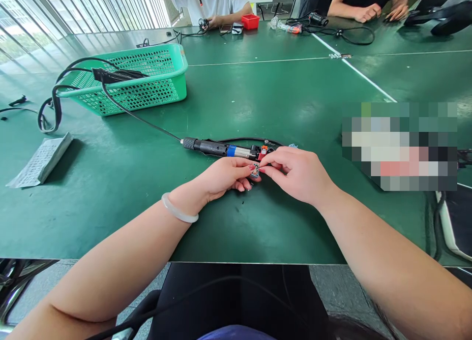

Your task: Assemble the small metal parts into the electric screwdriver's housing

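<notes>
My left hand, with a white bangle at the wrist, pinches a small circuit board between thumb and fingers, above the table near its middle. At the board's right edge, the thumb and forefinger of my right hand are pressed together; whatever tiny part they grip is too small to make out. Just beyond both hands lies a black rod-shaped corded device with a silver and blue cylinder exposed. A red part shows at its right end, partly hidden by my right hand.
A green basket with black cords stands at the back left. Left of me lies a paper-covered block. A blurred-out patch covers things at the right. Two people sit opposite, near a red box and a black cable.
</notes>
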`<move>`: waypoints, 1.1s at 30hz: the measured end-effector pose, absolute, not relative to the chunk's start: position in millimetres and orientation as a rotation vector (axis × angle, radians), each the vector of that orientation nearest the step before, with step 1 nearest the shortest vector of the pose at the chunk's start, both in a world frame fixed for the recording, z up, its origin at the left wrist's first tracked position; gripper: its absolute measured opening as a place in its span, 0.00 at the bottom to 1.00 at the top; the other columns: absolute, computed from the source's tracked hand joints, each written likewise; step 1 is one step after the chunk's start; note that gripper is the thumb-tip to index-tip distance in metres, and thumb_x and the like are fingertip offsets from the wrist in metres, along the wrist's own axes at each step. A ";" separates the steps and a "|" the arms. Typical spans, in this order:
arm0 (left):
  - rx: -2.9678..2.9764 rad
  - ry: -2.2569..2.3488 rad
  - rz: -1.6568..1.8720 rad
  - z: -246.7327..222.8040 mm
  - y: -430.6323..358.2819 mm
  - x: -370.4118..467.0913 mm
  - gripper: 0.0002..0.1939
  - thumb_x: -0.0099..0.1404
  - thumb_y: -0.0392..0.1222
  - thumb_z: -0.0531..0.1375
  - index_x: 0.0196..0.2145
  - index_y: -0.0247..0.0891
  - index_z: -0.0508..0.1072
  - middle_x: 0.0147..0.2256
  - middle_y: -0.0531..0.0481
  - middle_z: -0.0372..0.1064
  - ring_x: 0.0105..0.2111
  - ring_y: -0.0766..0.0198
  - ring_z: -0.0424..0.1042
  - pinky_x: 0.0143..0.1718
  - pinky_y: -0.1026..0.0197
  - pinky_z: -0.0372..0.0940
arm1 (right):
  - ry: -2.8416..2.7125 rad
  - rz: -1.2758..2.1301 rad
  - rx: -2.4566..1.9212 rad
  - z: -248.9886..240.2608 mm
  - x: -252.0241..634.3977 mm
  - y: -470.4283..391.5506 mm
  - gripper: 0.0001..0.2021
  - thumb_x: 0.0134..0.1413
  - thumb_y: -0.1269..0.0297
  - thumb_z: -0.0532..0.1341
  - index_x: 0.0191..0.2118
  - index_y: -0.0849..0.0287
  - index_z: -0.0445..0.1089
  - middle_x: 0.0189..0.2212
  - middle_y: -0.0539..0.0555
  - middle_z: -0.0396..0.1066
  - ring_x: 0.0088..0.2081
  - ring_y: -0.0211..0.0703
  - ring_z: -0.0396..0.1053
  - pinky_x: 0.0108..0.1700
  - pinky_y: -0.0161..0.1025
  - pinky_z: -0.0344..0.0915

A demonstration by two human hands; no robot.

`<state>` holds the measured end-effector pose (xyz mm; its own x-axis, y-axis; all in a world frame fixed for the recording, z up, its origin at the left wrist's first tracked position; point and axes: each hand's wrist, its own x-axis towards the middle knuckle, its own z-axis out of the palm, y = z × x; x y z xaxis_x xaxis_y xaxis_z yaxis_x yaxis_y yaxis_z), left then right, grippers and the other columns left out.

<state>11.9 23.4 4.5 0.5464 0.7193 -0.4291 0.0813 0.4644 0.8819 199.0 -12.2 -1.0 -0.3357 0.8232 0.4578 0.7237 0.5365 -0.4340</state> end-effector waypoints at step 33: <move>0.860 0.873 0.516 2.5 27.9 8.0 0.08 0.66 0.29 0.54 0.34 0.26 0.73 0.30 0.45 0.74 0.18 0.76 0.67 0.17 0.74 0.62 | -2.602 0.419 -1.292 -2.3 191.0 -19.5 0.09 0.60 0.68 0.56 0.32 0.58 0.73 0.29 0.48 0.75 0.31 0.40 0.71 0.33 0.36 0.60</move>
<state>8.0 27.9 2.5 0.5570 0.7000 -0.4470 -0.0533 0.5672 0.8219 191.0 -19.5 -2.3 -0.5955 0.8013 0.0570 0.7428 0.5763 -0.3407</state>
